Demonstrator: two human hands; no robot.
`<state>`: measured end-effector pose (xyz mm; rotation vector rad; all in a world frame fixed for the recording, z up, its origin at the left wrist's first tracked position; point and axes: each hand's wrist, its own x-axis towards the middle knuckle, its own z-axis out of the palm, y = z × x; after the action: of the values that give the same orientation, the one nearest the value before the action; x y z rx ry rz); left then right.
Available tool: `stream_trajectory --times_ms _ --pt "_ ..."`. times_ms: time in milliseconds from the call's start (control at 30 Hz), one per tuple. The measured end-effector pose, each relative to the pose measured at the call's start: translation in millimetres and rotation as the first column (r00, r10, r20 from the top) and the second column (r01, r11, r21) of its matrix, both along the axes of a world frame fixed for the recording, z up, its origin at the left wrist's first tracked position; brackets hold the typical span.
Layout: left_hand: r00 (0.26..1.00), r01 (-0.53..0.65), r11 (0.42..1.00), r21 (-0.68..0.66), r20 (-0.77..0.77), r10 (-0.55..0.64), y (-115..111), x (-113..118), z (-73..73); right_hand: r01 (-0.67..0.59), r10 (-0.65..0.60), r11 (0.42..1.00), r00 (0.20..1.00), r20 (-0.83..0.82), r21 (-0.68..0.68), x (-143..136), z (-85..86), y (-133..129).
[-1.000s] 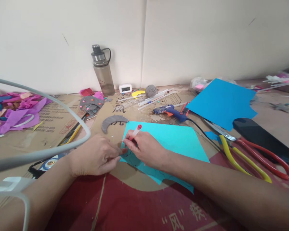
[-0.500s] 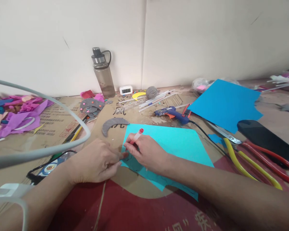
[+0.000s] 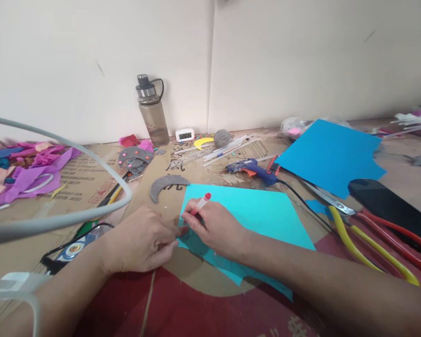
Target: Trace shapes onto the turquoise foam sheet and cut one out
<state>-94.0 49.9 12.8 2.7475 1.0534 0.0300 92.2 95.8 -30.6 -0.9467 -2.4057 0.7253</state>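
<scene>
A red-ended pen [image 3: 202, 203] with a pale see-through barrel is gripped in my right hand [image 3: 210, 227]. Its tip is hidden behind my fingers, over the left part of a turquoise sheet of paper [image 3: 263, 210]. Faint dark lines run along the sheet's lower edge, which is cut unevenly. My left hand [image 3: 143, 241] has its fingers curled, with the index fingertip holding down the paper's left edge close to my right fingers. A grey crescent [image 3: 166, 182] lies just beyond my left hand, by the sheet's upper left corner.
A glue gun [image 3: 252, 168] with a black cord, scissors [image 3: 347, 208], a black phone-like slab [image 3: 389, 210] and blue card [image 3: 333, 154] lie to the right. A bottle [image 3: 153, 117] and small clock [image 3: 185, 135] stand behind. At left, a pale tube [image 3: 73, 219] crosses near colourful scraps [image 3: 31, 171].
The whole view has shifted slightly, so things sit a little lower. Both hands keep nearly the same place on the paper, and the pen stays in my right hand.
</scene>
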Motion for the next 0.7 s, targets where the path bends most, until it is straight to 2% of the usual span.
stream_trajectory --times_ms 333,467,600,700 --pt "1.0 -0.004 1.0 0.005 -0.023 0.004 -0.9 -1.1 -0.8 -0.004 0.003 1.0 0.999 -0.038 -0.007 -0.4 -1.7 0.3" --pt "1.0 -0.008 1.0 0.009 -0.003 0.008 -1.0 -1.1 0.0 -0.025 0.018 0.998 0.994 -0.108 -0.065 1.7 -0.4 0.2" --pt "0.999 -0.013 1.0 0.011 0.036 0.013 -0.5 0.2 2.6 0.011 -0.047 0.987 0.973 -0.225 -0.157 5.5 -0.6 0.8" --pt "0.999 -0.004 0.999 0.041 0.046 0.002 -0.5 0.8 3.0 -0.012 -0.047 0.979 0.958 -0.282 -0.202 6.7 -1.7 1.2"
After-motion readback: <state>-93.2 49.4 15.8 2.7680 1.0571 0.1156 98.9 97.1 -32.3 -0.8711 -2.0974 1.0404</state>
